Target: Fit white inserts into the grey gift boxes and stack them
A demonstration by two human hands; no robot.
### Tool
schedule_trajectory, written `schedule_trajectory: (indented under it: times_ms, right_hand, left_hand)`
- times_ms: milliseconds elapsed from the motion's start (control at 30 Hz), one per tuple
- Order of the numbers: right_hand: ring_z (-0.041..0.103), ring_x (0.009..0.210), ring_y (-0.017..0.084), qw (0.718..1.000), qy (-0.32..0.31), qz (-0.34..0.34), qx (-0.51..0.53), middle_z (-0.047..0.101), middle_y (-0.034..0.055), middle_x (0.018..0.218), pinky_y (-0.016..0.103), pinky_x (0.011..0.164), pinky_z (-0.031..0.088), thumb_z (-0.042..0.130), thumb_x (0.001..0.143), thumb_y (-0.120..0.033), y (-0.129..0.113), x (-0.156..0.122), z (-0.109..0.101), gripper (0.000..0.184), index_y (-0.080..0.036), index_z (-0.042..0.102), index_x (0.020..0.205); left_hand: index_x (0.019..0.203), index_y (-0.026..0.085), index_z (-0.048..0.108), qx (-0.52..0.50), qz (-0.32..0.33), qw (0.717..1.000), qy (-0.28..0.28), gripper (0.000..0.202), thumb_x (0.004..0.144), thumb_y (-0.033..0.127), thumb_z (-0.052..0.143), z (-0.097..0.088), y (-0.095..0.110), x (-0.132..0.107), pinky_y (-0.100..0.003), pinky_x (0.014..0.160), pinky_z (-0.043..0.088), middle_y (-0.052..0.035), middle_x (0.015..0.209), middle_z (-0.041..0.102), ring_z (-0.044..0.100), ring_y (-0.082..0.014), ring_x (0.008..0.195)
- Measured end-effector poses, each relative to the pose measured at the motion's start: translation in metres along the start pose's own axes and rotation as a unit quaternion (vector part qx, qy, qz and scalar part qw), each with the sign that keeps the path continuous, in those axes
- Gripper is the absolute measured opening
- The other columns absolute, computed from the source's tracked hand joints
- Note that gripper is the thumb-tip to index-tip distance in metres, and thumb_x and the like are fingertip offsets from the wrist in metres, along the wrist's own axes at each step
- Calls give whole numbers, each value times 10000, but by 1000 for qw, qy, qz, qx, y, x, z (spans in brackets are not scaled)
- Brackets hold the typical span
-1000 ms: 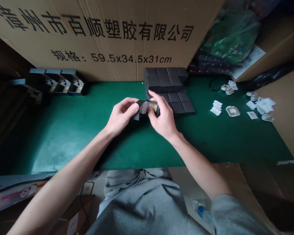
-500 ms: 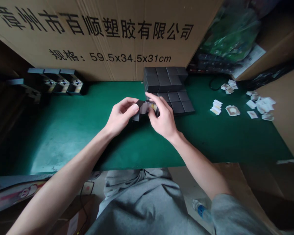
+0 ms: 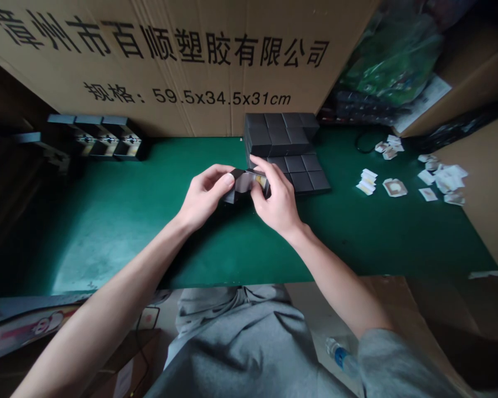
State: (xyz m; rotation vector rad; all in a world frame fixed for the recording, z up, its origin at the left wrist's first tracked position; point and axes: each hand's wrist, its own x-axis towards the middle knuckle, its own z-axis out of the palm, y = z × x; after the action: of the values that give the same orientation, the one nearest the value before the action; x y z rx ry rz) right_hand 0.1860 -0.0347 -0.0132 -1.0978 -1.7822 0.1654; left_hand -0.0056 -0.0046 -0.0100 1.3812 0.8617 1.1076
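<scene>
Both my hands hold one small black box (image 3: pixel 244 182) just above the green table mat (image 3: pixel 128 221). My left hand (image 3: pixel 203 196) pinches its left end, thumb on the open flap. My right hand (image 3: pixel 276 199) wraps the right side, fingers over the top, where a yellowish item shows inside the box. Right behind the hands lies a block of closed black boxes (image 3: pixel 288 149), stacked in two levels.
A large printed cardboard carton (image 3: pixel 182 61) stands along the back. Three open black boxes (image 3: pixel 103 138) sit at the back left. Several small white packets (image 3: pixel 419 177) lie scattered at the right, beside a brown carton wall (image 3: pixel 489 182). A water bottle (image 3: pixel 340 356) lies on the floor.
</scene>
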Motion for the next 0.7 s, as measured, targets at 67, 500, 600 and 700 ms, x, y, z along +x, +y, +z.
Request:
schedule_trajectory:
  times_ms: [67, 500, 600, 700]
  right_hand:
    - [704, 1132, 231, 1000, 4, 1, 4, 717, 90, 1216, 424, 1020, 612, 444, 1026, -184, 0, 0, 0, 407, -274, 545, 1410]
    - [713, 1026, 196, 999, 44, -14, 13, 732, 63, 1131, 361, 942, 617, 449, 1011, -125, -1, 1, 0, 388, -257, 603, 1342]
    - [709, 1027, 199, 999, 44, -11, 16, 730, 61, 1146, 371, 947, 613, 443, 1012, -126, 0, 1, 0, 396, -268, 598, 1347]
    - [704, 1035, 204, 999, 40, -7, 13, 727, 62, 1166, 382, 957, 608, 426, 1021, -144, 0, 0, 0, 397, -277, 585, 1359]
  left_hand:
    - [1064, 195, 750, 1, -2, 1000, -1, 480, 859, 629, 763, 0, 1, 0, -266, 631, 529, -51, 919, 754, 638, -129, 662]
    - [961, 186, 720, 35, 4, 999, -20, 557, 766, 700, 805, 5, 14, 0, -261, 642, 525, -42, 837, 726, 633, -137, 676]
    - [958, 190, 719, 38, 6, 999, -22, 544, 768, 692, 808, 5, 14, 0, -269, 655, 534, -49, 861, 737, 649, -146, 698]
    - [950, 189, 720, 36, 8, 999, -26, 531, 771, 680, 812, 6, 14, 0, -277, 674, 545, -53, 875, 742, 660, -151, 720]
